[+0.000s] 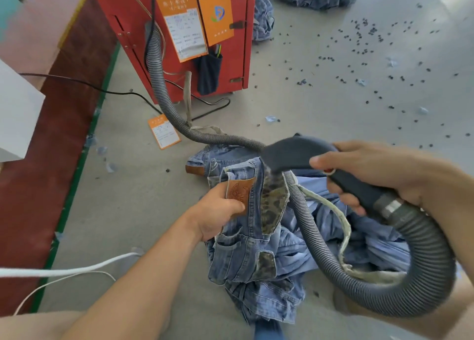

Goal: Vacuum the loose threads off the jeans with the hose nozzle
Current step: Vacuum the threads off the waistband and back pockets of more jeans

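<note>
You've got the jeans in one hand and the vacuum nozzle in the other, right over the waistband.

Biggest first: the grey floor (320, 88) is dotted with dark bits, and the red cabinet (179, 39) stands up top with orange tags hanging on it. The ribbed hose (156, 70) runs from there, loops down around your right side and meets the nozzle (295, 154). The jeans (246, 257) sit bunched on the floor in front of you. Your right hand (372, 170) is wrapped around the nozzle's handle; your left hand (218, 211) grips the waistband by the brown leather patch (238, 192), with the nozzle mouth just above the leopard-print lining.
</note>
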A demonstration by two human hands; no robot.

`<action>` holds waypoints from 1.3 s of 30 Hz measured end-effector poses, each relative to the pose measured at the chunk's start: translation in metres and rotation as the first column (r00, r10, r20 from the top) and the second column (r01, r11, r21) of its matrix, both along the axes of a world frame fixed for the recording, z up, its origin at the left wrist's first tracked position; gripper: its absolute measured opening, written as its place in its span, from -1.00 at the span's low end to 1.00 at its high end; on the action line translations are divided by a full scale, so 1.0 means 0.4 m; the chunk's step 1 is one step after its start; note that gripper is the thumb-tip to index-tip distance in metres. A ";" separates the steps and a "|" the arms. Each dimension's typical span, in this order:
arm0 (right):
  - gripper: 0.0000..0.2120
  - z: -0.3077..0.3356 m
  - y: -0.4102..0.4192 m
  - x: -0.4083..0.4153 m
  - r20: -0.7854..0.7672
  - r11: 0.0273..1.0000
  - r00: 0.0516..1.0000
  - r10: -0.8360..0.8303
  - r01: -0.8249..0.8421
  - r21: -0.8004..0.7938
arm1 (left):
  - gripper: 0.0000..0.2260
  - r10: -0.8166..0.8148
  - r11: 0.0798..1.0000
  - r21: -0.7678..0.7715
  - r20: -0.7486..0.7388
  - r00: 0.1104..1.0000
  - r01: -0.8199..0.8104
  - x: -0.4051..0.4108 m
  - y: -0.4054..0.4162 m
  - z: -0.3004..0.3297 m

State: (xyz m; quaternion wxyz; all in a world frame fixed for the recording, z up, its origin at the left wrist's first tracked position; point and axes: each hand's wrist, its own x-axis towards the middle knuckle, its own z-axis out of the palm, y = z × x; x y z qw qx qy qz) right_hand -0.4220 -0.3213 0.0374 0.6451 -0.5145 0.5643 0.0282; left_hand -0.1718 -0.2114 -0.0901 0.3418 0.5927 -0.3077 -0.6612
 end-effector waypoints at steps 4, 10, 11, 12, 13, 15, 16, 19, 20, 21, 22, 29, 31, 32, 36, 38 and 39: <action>-0.69 -0.044 -0.004 0.058 -0.079 0.996 0.994 -0.079 0.075 -0.056 | -0.54 -0.044 0.999 -0.004 0.007 0.999 0.044 -0.008 0.009 0.003; -0.74 -0.028 -0.006 0.019 -0.043 0.959 0.986 -0.163 0.148 -0.241 | -0.76 0.104 0.992 0.085 -0.137 0.985 -0.093 0.001 -0.009 0.010; -0.77 -0.016 0.007 0.004 -0.050 0.962 0.994 -0.099 0.083 -0.259 | -0.73 0.141 0.987 0.098 -0.195 0.971 -0.124 0.006 -0.017 0.015; -0.78 -0.003 0.021 -0.007 -0.075 0.962 0.997 -0.018 -0.003 -0.273 | -0.68 0.179 0.981 0.125 -0.271 0.946 -0.150 0.009 -0.024 0.020; -0.79 0.004 0.037 -0.010 -0.116 0.953 0.991 0.063 -0.094 -0.287 | -0.64 0.213 0.974 0.154 -0.354 0.911 -0.168 0.009 -0.030 0.028; -0.83 -0.003 0.061 0.002 -0.235 0.910 0.955 0.181 -0.253 -0.330 | -0.57 0.253 0.966 0.176 -0.483 0.839 -0.190 0.008 -0.039 0.038; -0.82 -0.014 0.066 0.015 -0.284 0.889 0.938 0.198 -0.294 -0.351 | -0.56 0.262 0.964 0.178 -0.517 0.815 -0.197 0.007 -0.040 0.037; -0.79 -0.064 0.066 0.051 -0.289 0.879 0.952 0.099 -0.219 -0.423 | -0.62 0.301 0.954 0.182 -0.558 0.773 -0.240 0.008 -0.042 0.027; -0.79 -0.076 0.062 0.054 -0.284 0.860 0.958 0.038 -0.177 -0.479 | -0.68 0.329 0.944 0.192 -0.553 0.766 -0.268 0.011 -0.044 0.027; -0.80 -0.079 0.058 0.052 -0.268 0.840 0.963 -0.018 -0.131 -0.527 | -0.77 0.362 0.932 0.204 -0.539 0.760 -0.299 0.015 -0.051 0.025; -0.81 -0.072 0.057 0.046 -0.227 0.830 0.972 -0.056 -0.081 -0.553 | -0.82 0.397 0.918 0.225 -0.533 0.747 -0.327 0.020 -0.061 0.024; -0.79 -0.033 0.151 0.049 -0.398 0.731 0.858 0.325 -0.495 -0.470 | -0.32 0.456 0.890 0.316 -0.578 0.676 -0.330 0.037 -0.111 0.021; -0.79 -0.069 0.150 0.075 -0.411 0.742 0.874 0.260 -0.453 -0.493 | -0.21 0.409 0.912 0.291 -0.616 0.674 -0.288 0.036 -0.108 0.028; -0.77 -0.080 0.140 0.083 -0.391 0.772 0.902 0.181 -0.376 -0.511 | -0.20 0.386 0.923 0.266 -0.631 0.673 -0.279 0.040 -0.106 0.035; -0.78 -0.064 0.096 0.060 -0.166 0.812 0.980 -0.113 -0.005 -0.583 | -0.51 0.364 0.931 0.244 -0.583 0.726 -0.270 0.067 -0.121 0.058; -0.80 -0.042 0.113 0.041 -0.117 0.824 0.993 -0.031 -0.041 -0.565 | -0.46 0.320 0.944 0.250 -0.526 0.788 -0.217 0.066 -0.125 0.061; -0.79 -0.036 0.130 0.040 -0.160 0.814 0.985 0.068 -0.148 -0.562 | -0.38 0.295 0.950 0.254 -0.536 0.791 -0.182 0.062 -0.124 0.062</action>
